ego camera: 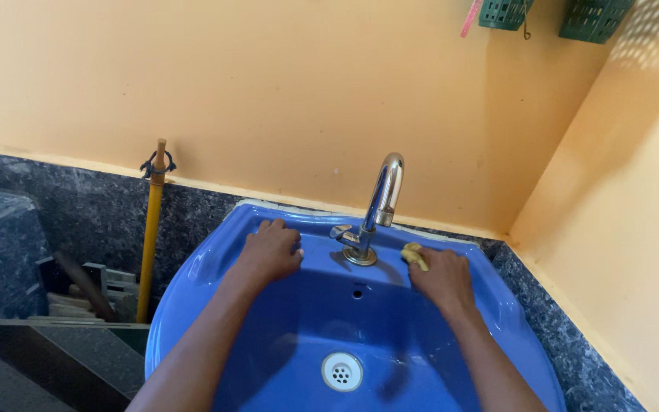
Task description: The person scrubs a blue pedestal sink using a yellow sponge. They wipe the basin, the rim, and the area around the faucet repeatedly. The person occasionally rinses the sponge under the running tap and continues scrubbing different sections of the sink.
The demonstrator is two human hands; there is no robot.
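Both hands rest on the blue sink's (192,275) back ledge — left hand (272,252) flat beside the chrome tap (375,210), right hand (440,275) clutching a yellow sponge (413,255) against it — no suds showing yet.

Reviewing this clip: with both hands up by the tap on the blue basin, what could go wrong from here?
The right hand, pressing a yellow sponge beside the chrome tap, could knock its lever and start water. The left hand bears on the blue basin ledge; if wet, it might slip.
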